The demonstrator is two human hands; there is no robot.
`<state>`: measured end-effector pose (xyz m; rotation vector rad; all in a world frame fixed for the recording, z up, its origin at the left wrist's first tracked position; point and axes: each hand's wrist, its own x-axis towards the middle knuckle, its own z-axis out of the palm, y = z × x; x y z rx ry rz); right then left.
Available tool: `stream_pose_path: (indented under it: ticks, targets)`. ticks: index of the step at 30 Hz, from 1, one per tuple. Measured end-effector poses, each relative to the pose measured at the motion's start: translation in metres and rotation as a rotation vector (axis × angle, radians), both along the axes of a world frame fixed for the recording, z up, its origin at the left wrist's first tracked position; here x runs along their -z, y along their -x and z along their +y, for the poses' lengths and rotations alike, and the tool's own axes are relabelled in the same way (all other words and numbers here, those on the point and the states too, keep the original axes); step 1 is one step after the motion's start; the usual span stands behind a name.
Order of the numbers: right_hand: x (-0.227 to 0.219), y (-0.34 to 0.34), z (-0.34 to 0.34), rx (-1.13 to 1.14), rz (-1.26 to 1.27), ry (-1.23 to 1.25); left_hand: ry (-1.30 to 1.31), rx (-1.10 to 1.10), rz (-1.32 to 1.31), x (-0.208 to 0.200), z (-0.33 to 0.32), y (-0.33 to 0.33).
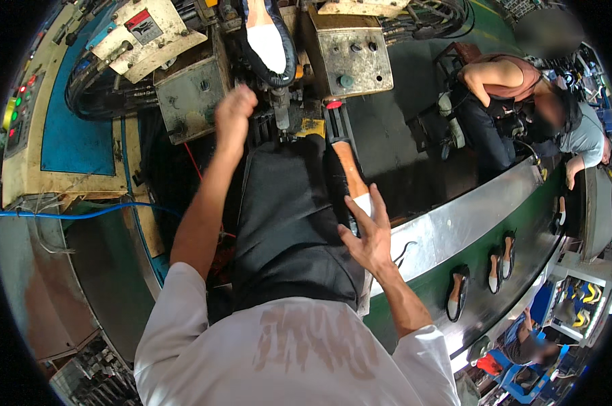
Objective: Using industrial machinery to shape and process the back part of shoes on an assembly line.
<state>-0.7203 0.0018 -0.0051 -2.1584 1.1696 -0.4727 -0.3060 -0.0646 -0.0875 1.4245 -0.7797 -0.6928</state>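
The left hand [235, 109] is curled beside the mounted shoe [268, 51] in the machine [350, 59]; whether anything is gripped cannot be told. The right hand [371, 237] is laid open at the lower shoe [350, 169], which should be steadied by its edges, its underside unsmudged.

Mounted shoe [266, 51], 12 o'clock from the lap [292, 230]: it and the metal post [279, 111] under it bar the way straight ahead.
Left box [194, 95], 11 o'clock: walls that side; the left hand [237, 108] takes up the narrow slot beside the shoe.
Right box [352, 61], 1 o'clock: another wall, red button [333, 105] low on it.
Floor [397, 128], 2 o'clock: I see a broad opening past the lower shoe [350, 166].
Belt [414, 291], 4 o'clock: one dark shoe [458, 294], then passing room before a close pair [502, 262].
Blue hose [82, 213], 9 o'clock: strung across.
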Motion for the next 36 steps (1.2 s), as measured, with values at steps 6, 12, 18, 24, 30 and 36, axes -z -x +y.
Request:
stream_pose_path:
  ticks: [6, 12, 18, 24, 30, 36]
  targets:
    - [-0.05, -0.018, -0.053, 0.014, 0.059, 0.217, 0.026, 0.259, 0.834, -0.112, -0.124, -0.053]
    - [-0.095, -0.099, -0.13, -0.102, 0.001, 0.464, 0.051, 0.346, 0.777, -0.124, -0.104, -0.052]
    - [-0.104, -0.203, -0.2, -0.189, -0.085, 0.581, 0.329, 0.684, 0.995, -0.14, 0.028, -0.017]
    - [-0.06, -0.267, -0.224, -0.126, -0.126, 0.577, 0.118, 0.28, 1.09, -0.095, 0.122, -0.004]
    - [-0.055, -0.282, -0.223, -0.106, -0.006, 0.558, -0.06, 0.026, 1.092, -0.034, 0.173, 0.012]
    - [-0.061, -0.312, -0.177, -0.063, 0.132, 0.585, -0.159, -0.094, 0.823, 0.082, 0.199, 0.036]
